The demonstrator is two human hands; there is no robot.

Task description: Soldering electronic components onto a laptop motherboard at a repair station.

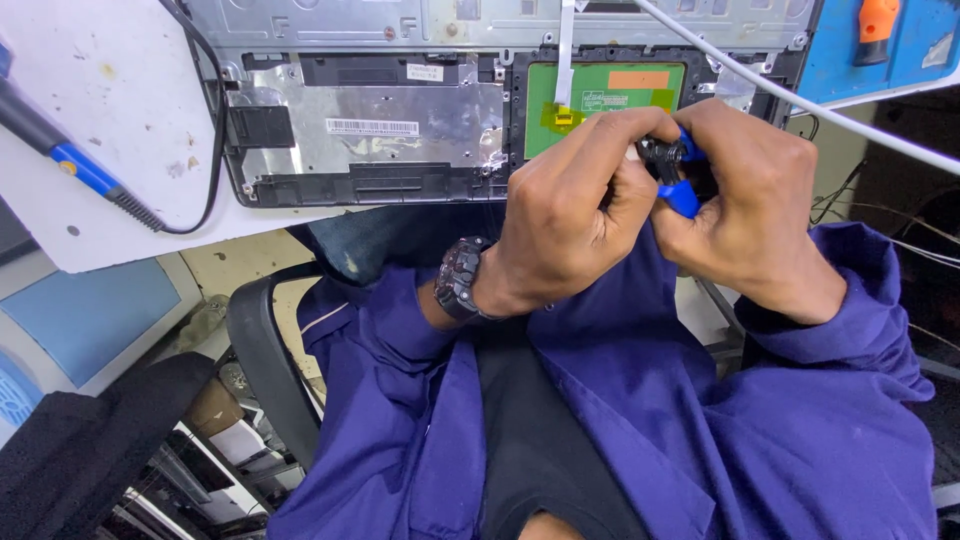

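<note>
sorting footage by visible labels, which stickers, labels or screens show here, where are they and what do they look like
Barcode sticker: long white strip with dark bars, on the silver foil of the open laptop shell.
Small sticker: white rectangle on the black strip above the foil.
Orange patch: plain rectangle, top of the green board.
Yellow tape: small piece over the white ribbon cable's end.
No screens in view.

Blue-and-black tool [672,175], green circuit board [600,100] with yellow tape [562,117], purple sleeves [800,400], black wristwatch [462,278], silver laptop chassis [400,120]
</note>
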